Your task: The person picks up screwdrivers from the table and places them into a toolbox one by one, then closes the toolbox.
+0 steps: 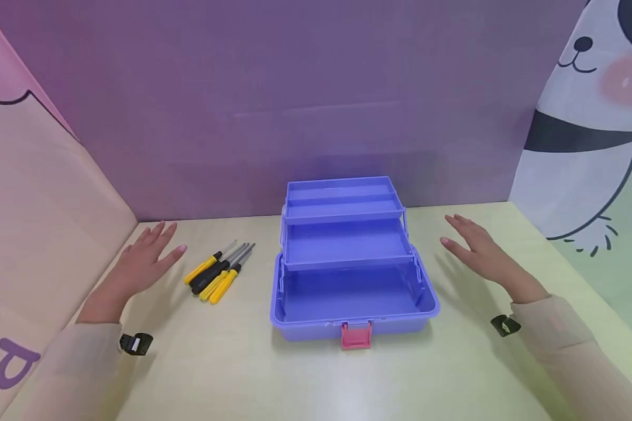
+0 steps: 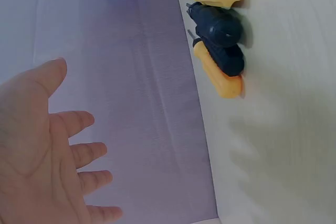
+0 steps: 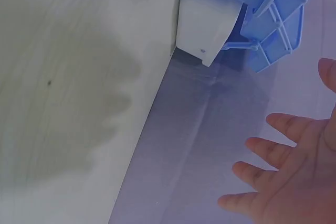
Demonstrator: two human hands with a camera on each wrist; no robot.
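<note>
A blue-purple toolbox [image 1: 347,330] stands open mid-table, its two tiers of trays [image 1: 347,242] raised above the deep base and a pink latch [image 1: 356,337] hanging at the front. Left of it lies a bunch of screwdrivers [image 1: 218,273] with yellow and black handles, shafts pointing away. My left hand [image 1: 142,263] hovers to the left of the screwdrivers, fingers spread, holding nothing. On the other side, my right hand [image 1: 476,251] is held in the air right of the toolbox, its fingers extended and its palm bare in the right wrist view.
A purple panel [image 1: 295,105] rises behind the table [image 1: 316,386]. Printed side panels border it, one at the left [image 1: 37,222] and one with a panda drawing at the right [image 1: 584,169]. The raised trays stand close to the back panel.
</note>
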